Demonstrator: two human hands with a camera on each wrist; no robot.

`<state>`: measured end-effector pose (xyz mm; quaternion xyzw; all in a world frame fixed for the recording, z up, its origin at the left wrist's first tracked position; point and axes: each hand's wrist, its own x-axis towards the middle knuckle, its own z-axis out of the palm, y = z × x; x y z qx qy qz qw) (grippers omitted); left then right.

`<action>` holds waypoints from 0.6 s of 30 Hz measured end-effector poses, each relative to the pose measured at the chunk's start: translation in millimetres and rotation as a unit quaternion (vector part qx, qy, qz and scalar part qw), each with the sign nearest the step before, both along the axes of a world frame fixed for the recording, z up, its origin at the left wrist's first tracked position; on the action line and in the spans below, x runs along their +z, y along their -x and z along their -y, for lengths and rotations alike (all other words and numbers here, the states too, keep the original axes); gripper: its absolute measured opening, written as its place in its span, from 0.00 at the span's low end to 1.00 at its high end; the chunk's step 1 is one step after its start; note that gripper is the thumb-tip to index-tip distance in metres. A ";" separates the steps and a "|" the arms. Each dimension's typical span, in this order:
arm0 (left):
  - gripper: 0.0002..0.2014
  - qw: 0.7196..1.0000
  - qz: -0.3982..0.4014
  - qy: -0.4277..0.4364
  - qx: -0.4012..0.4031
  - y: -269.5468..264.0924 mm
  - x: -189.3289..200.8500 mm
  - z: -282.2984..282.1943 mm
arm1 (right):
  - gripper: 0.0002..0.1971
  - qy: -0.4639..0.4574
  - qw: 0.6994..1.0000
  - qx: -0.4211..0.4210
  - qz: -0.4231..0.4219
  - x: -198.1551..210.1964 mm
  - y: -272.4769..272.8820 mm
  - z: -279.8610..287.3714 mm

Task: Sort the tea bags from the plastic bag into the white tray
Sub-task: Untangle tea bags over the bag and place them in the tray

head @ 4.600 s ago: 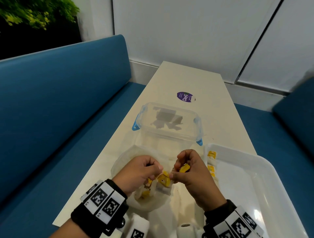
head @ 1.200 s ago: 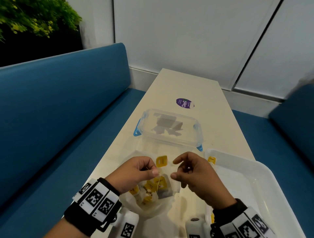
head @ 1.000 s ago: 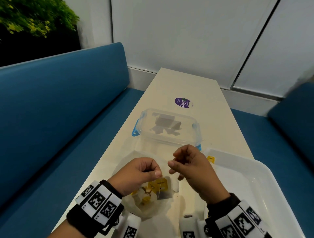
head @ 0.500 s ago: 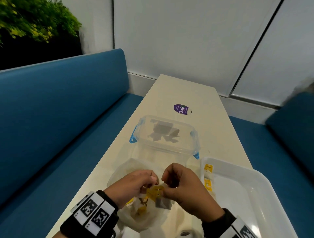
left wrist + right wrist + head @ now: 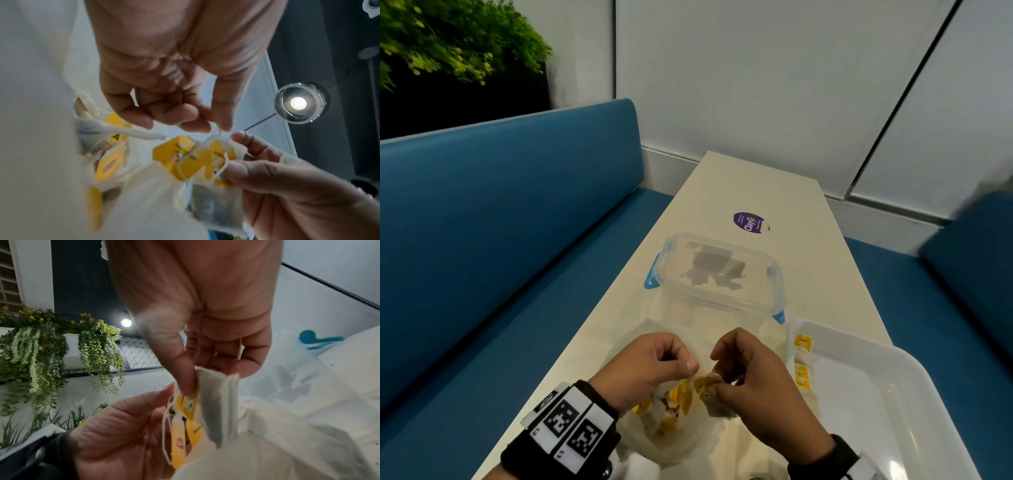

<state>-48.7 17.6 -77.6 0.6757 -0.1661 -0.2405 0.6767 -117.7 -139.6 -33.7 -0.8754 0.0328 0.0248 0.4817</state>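
On the table [image 5: 784, 192], the white tray [image 5: 893, 404] sits at your right and the plastic bag [image 5: 671, 435] lies under your hands. Your right hand [image 5: 753, 383] pinches a tea bag [image 5: 220, 410] above the bag's mouth; your left hand [image 5: 650, 370] pinches its tangled string [image 5: 213, 134] between thumb and forefinger.

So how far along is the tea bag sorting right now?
Early on. Two tea bags lie along the white tray wall. The right hand pinches another tea bag while the left hand pinches its string. Several yellow-tagged bags remain in the plastic bag.
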 end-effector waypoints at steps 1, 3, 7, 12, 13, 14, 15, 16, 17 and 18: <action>0.07 1.000 0.010 -0.008 0.014 1.5 -0.2 1.1 | 0.18 0.003 1.000 0.001 -0.004 -0.1 0.4 -0.9; 0.10 0.997 0.043 -0.038 0.041 3.9 0.1 2.3 | 0.18 0.001 1.000 0.005 -0.007 -1.2 0.8 -2.3; 0.10 0.986 0.111 -0.114 0.045 6.1 4.1 2.0 | 0.14 0.022 1.000 0.012 -0.001 -3.1 1.2 -4.3; 0.06 0.939 0.194 -0.285 -0.005 7.9 16.0 4.2 | 0.13 0.051 0.998 0.034 0.025 -6.7 2.0 -5.6; 0.05 0.925 0.214 -0.313 -0.008 9.0 18.4 5.2 | 0.14 0.057 0.997 0.037 0.027 -7.2 2.5 -6.0; 0.05 0.916 0.224 -0.333 -0.009 10.1 19.8 6.1 | 0.14 0.059 0.997 0.040 0.029 -6.9 3.0 -6.5; 0.04 0.911 0.226 -0.346 -0.007 11.2 20.8 6.6 | 0.15 0.061 0.997 0.043 0.029 -6.2 3.5 -6.9; 0.04 0.911 0.219 -0.348 -0.004 12.3 20.7 6.2 | 0.16 0.064 0.997 0.045 0.028 -5.3 4.3 -7.2; 0.04 0.920 0.201 -0.337 0.003 12.7 20.8 5.5 | 0.17 0.066 0.996 0.046 0.026 -4.4 4.8 -7.4; 0.04 0.933 0.172 -0.314 0.013 12.1 20.4 4.7 | 0.18 0.066 0.996 0.047 0.023 -3.8 5.4 -7.1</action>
